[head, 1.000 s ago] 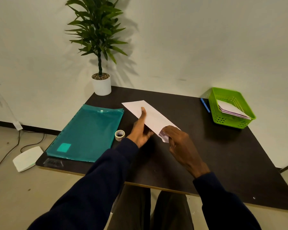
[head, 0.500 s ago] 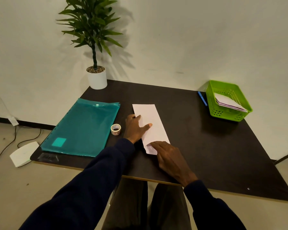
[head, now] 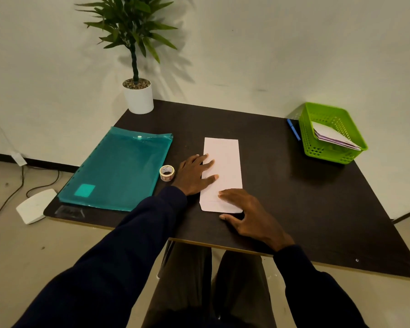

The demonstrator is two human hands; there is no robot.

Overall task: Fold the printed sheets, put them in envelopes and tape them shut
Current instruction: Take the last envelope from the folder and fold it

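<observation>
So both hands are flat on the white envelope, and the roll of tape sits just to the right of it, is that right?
Not quite. In the head view the roll of tape sits to the left of the white envelope, beside the left hand. The rest holds: the left hand and the right hand both press flat on the envelope.

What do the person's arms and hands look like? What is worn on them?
Both arms wear long dark navy sleeves that end at the wrists. The left hand and the right hand are bare: no gloves, and I see no rings, watch or markings.
</observation>
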